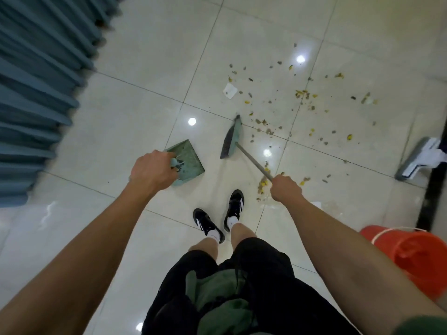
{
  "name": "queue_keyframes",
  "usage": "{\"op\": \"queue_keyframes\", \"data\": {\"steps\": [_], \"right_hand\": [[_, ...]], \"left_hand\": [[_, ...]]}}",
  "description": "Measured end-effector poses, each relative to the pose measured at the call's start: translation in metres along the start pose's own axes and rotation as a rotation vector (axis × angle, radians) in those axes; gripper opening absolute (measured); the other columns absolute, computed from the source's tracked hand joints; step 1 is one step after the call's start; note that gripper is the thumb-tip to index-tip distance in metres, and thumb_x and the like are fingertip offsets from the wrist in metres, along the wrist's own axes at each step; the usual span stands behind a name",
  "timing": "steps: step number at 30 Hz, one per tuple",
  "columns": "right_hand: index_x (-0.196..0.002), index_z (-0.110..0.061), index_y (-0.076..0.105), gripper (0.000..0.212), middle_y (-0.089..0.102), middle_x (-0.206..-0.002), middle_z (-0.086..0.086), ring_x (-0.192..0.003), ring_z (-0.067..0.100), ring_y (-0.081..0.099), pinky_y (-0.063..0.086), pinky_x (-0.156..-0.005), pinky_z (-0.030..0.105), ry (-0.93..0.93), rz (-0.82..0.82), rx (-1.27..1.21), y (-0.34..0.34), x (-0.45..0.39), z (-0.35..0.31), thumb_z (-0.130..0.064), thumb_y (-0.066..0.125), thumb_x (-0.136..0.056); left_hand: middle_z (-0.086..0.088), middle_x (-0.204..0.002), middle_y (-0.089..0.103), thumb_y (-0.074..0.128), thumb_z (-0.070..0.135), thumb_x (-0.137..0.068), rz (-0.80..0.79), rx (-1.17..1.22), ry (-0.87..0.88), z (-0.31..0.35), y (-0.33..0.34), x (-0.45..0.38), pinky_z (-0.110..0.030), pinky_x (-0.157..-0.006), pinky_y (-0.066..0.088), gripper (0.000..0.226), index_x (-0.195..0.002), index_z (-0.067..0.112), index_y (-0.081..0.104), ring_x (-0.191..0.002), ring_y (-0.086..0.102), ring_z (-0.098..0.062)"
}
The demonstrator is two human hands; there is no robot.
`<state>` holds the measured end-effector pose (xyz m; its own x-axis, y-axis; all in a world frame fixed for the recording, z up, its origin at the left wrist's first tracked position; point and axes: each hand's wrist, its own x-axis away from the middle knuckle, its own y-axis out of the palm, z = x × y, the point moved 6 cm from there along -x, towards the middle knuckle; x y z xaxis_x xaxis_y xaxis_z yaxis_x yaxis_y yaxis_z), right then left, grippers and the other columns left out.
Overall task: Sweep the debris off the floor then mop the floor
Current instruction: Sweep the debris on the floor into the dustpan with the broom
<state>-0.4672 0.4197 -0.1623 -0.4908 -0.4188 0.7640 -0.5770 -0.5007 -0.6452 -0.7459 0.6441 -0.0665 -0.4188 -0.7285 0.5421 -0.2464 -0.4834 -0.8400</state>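
Honestly the debris (300, 102) looks like light, dry crumbly bits plus a scrap of paper (230, 90), scattered over the glossy floor (150, 56) ahead and right of the feet, so I'd guess it skitters on that slick tile and wants short, gentle strokes. The right hand (286, 188) is wrapped tight around the thin stiff handle of the broom (232, 139), high up the shaft, which seems fine for something this light. The left hand (151, 172) has its fingers curled round the dustpan (187, 160) handle, pan hanging left of the broom head.
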Motion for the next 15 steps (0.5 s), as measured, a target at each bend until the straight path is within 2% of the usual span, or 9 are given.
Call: {"op": "queue_keyframes", "data": {"steps": [3, 8, 15], "right_hand": [[-0.117, -0.006, 0.058, 0.026, 0.042, -0.075, 0.001, -0.077, 0.024, 0.052, 0.043, -0.066, 0.032, 0.034, 0.005, -0.023, -0.006, 0.006, 0.033, -0.005, 0.047, -0.094], [-0.118, -0.008, 0.059, 0.027, 0.051, -0.088, 0.004, -0.077, 0.023, 0.054, 0.043, -0.065, 0.032, 0.073, 0.029, -0.067, -0.016, 0.014, 0.056, -0.006, 0.047, -0.094], [-0.121, -0.008, 0.059, 0.028, 0.057, -0.093, 0.006, -0.076, 0.023, 0.054, 0.045, -0.065, 0.032, 0.044, 0.062, -0.101, -0.021, 0.021, 0.049, -0.012, 0.045, -0.097]], "left_hand": [[-0.004, -0.084, 0.066, 0.057, 0.022, -0.084, 0.009, -0.01, 0.047, 0.034, -0.011, -0.013, -0.033, -0.064, 0.053, 0.024, -0.104, 0.026, 0.068, -0.073, 0.063, -0.028], [-0.003, -0.081, 0.065, 0.055, 0.023, -0.087, 0.027, -0.032, 0.127, 0.079, -0.024, -0.028, -0.033, -0.065, 0.052, 0.018, -0.1, 0.026, 0.066, -0.071, 0.063, -0.027], [-0.002, -0.08, 0.063, 0.054, 0.023, -0.088, 0.054, -0.064, 0.156, 0.085, -0.045, -0.04, -0.031, -0.06, 0.046, 0.019, -0.102, 0.026, 0.066, -0.069, 0.061, -0.026]]}}
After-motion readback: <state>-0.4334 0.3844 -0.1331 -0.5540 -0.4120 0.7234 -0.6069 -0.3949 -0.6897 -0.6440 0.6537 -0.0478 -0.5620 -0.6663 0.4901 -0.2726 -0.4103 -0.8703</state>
